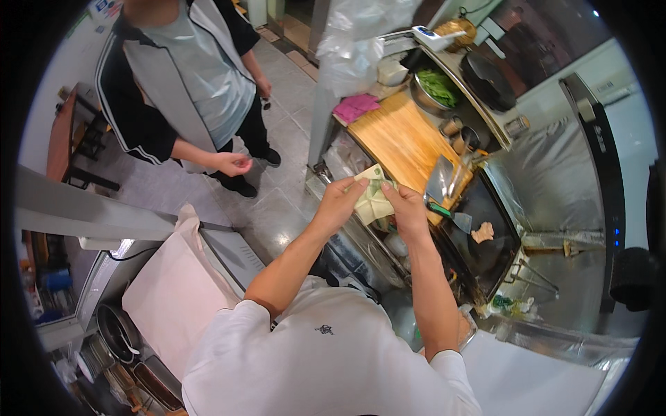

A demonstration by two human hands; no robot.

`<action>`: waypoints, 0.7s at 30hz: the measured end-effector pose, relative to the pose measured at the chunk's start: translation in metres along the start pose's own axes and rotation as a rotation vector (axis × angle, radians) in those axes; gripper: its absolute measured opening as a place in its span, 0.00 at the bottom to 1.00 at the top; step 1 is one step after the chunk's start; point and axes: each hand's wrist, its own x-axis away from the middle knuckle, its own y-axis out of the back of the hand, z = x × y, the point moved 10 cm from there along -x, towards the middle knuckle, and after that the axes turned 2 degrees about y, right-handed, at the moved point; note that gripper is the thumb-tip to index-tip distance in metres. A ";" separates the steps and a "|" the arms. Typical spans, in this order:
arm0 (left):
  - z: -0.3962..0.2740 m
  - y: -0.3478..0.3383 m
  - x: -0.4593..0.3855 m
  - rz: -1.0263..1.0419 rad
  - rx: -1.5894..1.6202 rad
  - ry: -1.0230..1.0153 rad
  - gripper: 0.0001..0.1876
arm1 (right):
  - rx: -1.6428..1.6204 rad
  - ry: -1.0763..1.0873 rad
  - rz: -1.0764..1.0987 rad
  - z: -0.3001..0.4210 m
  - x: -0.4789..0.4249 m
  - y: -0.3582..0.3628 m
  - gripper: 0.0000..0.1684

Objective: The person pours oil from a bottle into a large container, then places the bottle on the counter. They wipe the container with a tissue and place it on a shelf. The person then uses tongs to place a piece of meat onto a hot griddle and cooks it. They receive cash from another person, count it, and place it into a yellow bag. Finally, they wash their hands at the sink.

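Both my hands hold a creased, pale green banknote (373,204) in front of my chest. My left hand (343,200) pinches its left side, thumb on top. On the other side, my right hand (408,205) grips it between thumb and fingers. Beyond it lies a wooden cutting board (398,132), with a wide metal scraper (439,178) at its near right corner. A second scraper (462,222) with a green and black handle reaches over the black griddle (489,260). One piece of meat (483,232) rests on the griddle.
Across the tiled floor (281,203) stands a person in an open jacket (192,88). A metal bowl of green leaves (436,91) and a pink cloth (356,108) are by the board. To my left is a pale covered surface (177,296), with pans (118,333) beside it.
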 end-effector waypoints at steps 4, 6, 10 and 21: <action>-0.028 0.008 0.004 0.056 0.129 -0.029 0.18 | -0.016 -0.014 -0.041 -0.012 -0.026 -0.020 0.15; -0.031 0.021 0.001 0.009 0.081 -0.041 0.18 | 0.003 0.006 -0.048 -0.013 -0.035 -0.023 0.15; -0.010 0.060 -0.013 -0.170 0.063 0.030 0.14 | 0.061 0.095 -0.060 -0.010 -0.050 -0.016 0.15; 0.001 0.108 -0.014 -0.543 -0.201 -0.102 0.14 | -0.268 -0.096 0.297 0.005 -0.042 -0.080 0.15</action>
